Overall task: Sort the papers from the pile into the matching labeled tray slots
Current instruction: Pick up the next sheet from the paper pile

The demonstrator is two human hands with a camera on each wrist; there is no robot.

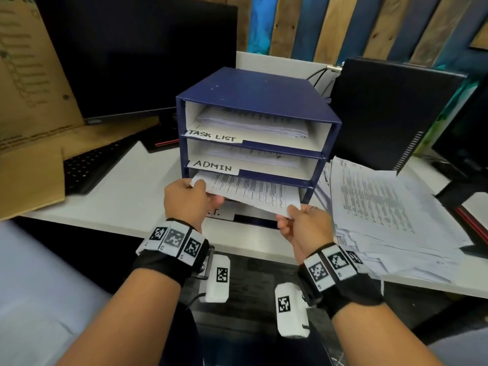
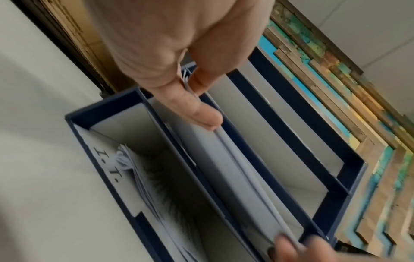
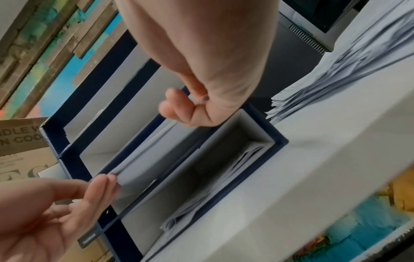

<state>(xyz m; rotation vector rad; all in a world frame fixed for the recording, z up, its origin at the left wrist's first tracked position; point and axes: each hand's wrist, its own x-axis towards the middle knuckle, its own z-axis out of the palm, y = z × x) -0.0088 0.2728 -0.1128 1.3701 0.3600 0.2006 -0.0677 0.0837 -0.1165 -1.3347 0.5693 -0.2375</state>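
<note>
From the head view we saw our left hand (image 1: 188,200) and right hand (image 1: 303,228) pinching a sheet (image 1: 250,192) at the tray (image 1: 253,93)'s third opening; only the left wrist view showed the I.T. label (image 2: 107,165) below our fingers (image 2: 192,108).

Both forearms are being held out forward, left hand (image 1: 184,199) and right hand (image 1: 303,225) each pinching with thumb over curled fingers.
</note>
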